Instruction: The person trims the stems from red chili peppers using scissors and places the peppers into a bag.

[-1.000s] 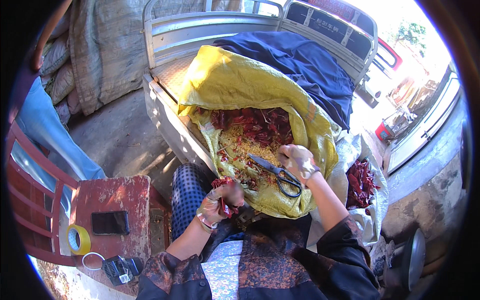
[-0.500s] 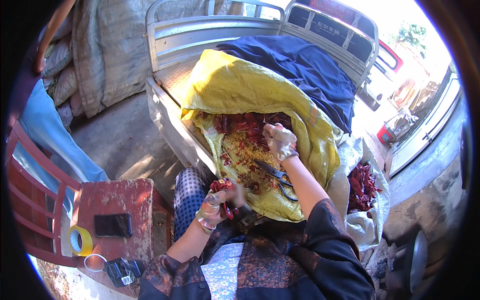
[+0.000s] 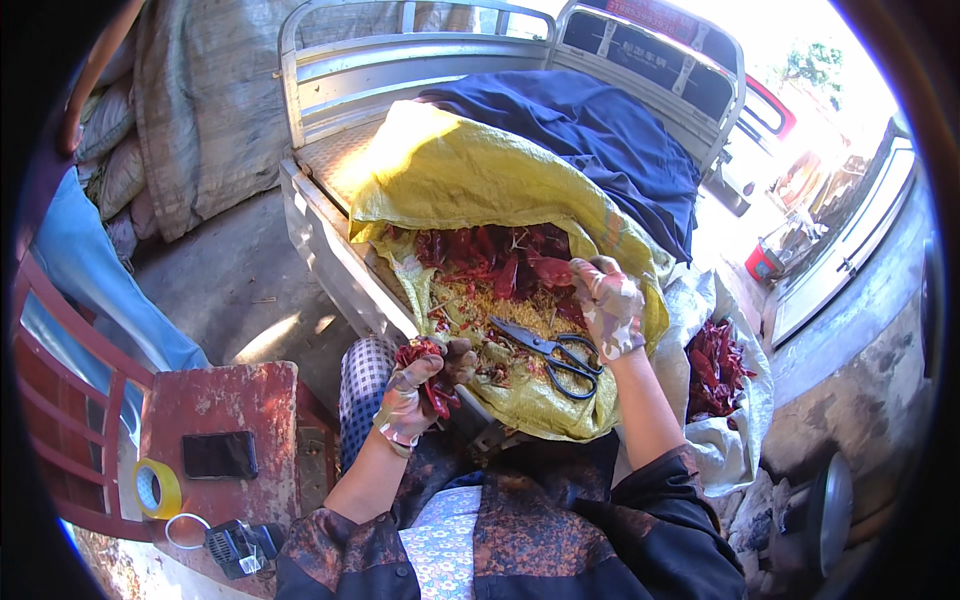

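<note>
My left hand (image 3: pixel 408 402), in a patterned glove, is closed around a small bunch of dried red chili peppers (image 3: pixel 438 397) close to my lap. My right hand (image 3: pixel 612 308), gloved too, pinches a dried chili pepper (image 3: pixel 549 270) at the right side of the open yellow woven sack (image 3: pixel 440 180). More red chilies (image 3: pixel 480 250) lie in the sack's mouth, with yellow seeds and bits of stem (image 3: pixel 470 305) spread in front of them. Dark-handled scissors (image 3: pixel 552 350) rest on the sack between my hands, touched by neither.
A white sack (image 3: pixel 712 375) of red chilies stands at right. The metal cart bed (image 3: pixel 345 270) carries the yellow sack and a dark blue cloth (image 3: pixel 590 125). At left a worn red chair (image 3: pixel 220 405) holds a phone (image 3: pixel 220 455) and yellow tape (image 3: pixel 157 488). Someone in light blue trousers (image 3: pixel 100 270) is beside it.
My right hand has drawn back from the chili pile, toward the right and nearer me, with a chili in its fingers. My left hand still holds its bunch. The scissors lie in full view.
</note>
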The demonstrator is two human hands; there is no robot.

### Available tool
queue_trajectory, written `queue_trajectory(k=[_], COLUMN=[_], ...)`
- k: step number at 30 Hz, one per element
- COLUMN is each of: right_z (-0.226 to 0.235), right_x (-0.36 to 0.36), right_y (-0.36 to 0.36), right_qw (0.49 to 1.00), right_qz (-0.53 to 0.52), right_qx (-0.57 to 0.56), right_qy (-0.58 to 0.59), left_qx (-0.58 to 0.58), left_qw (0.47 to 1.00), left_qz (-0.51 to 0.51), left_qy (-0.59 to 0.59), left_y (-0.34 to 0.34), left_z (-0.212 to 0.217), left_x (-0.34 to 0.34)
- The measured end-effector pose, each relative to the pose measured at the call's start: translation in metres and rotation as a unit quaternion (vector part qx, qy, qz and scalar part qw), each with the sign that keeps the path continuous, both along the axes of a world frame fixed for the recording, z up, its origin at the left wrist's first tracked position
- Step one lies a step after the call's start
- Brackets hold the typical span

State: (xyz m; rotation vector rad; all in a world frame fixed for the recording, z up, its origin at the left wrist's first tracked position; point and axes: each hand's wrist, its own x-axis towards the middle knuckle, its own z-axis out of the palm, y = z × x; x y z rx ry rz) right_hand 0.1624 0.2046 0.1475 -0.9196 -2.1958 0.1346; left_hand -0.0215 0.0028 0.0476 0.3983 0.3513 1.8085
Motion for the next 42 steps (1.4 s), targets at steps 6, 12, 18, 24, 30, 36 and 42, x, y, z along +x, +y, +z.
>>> queue_trajectory(k=[6,12,18,24,30,36,42], right_z=[0.026,0.036,0.025,0.022,0.011,-0.016,-0.032], right_x=[0.015,0.013,-0.01,-0.025,-0.028,-0.025,-0.03], right_y=[-0.015,-0.061,-0.095,-0.11,-0.1,-0.101,-0.113], right_qw=[0.884,0.972,0.853,0.703,0.917,0.905,0.778], right_qz=[0.049,0.225,0.322,0.332,0.375,0.347,0.298], right_qx=[-0.396,-0.05,-0.409,-0.61,0.065,-0.245,-0.53], right_qy=[0.243,-0.041,0.041,0.153,-0.122,-0.025,0.159], left_qx=[0.032,0.059,-0.008,-0.039,-0.067,-0.061,-0.04], left_qw=[0.999,0.994,0.973,0.981,0.965,0.964,0.957], left_qz=[-0.001,0.018,0.026,0.038,-0.063,-0.003,-0.021], left_qy=[0.015,0.085,0.229,0.188,0.244,0.26,0.288], left_y=[0.002,0.005,-0.001,0.001,-0.008,-0.001,-0.002], left_z=[-0.006,0.011,0.031,0.043,0.02,0.005,-0.016], left_x=[0.0,0.001,0.005,0.024,0.008,0.017,0.013])
